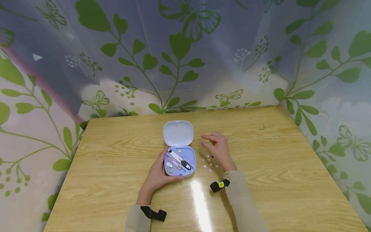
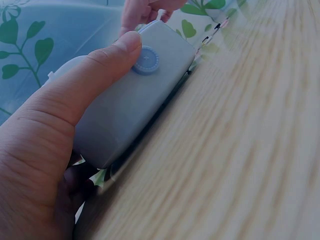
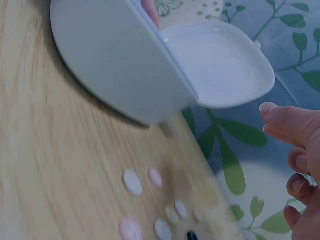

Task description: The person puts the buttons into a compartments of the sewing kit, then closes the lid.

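Note:
My left hand (image 1: 157,174) grips a small lavender plastic case (image 1: 189,154) at its left side. In the left wrist view its thumb lies along the front wall, by a round blue catch (image 2: 146,61). The case's white lid (image 1: 178,132) stands raised at the back. Inside lie a white-and-black tool (image 1: 180,159), a small pinkish tool (image 1: 175,163), a silvery ring-shaped piece (image 1: 169,169) and a yellow-green button (image 1: 179,151). My right hand (image 1: 217,146) hovers right of the case, thumb and index finger apart, with nothing visible between them.
Several small buttons, white and pink (image 3: 132,182), are scattered on the wooden table (image 1: 116,154) right of the case, with a black button (image 3: 192,235) among them. A leaf-patterned curtain (image 1: 179,80) rises behind the table's back edge and at both sides.

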